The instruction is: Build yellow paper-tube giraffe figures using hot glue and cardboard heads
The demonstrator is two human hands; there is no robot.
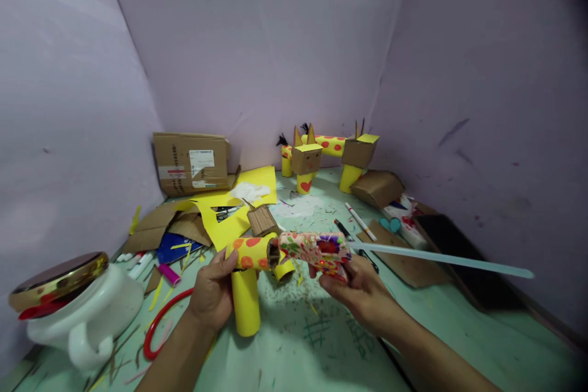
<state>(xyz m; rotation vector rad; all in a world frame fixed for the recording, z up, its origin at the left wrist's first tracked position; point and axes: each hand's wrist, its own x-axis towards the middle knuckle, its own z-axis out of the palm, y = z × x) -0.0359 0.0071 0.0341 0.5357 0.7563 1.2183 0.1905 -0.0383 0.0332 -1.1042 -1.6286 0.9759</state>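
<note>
Above the near part of the bench [285,355], a person works with both hands close together. The left hand [214,291] holds a spotted tube [252,251], yellow with orange dots, with the thumb lying on its closer end. Under this tube, a plain yellow tube [247,306] points downward like a leg. The right hand [361,291] is curled around the handle of a glue gun [307,248] with a flower pattern, on which a small red light shines. From the back of the gun, a long pale glue stick [441,258] extends to the right. Its nozzle is at the open end of the spotted tube; whether it touches, one cannot tell. Just behind, a small yellow piece [285,271] is partly hidden.

Beyond the tubes, a small cardboard box [263,221] lies beside yellow paper [220,229]. Farther away, two animal figures stand upright: one box-headed figure [307,160] with pointed ears and a red heart, and another figure [359,152] to its right. At the left are a white pot [108,300] and a red ring [150,337]; at the right, a dark flat object [452,242] lies near cardboard scraps [408,263].
</note>
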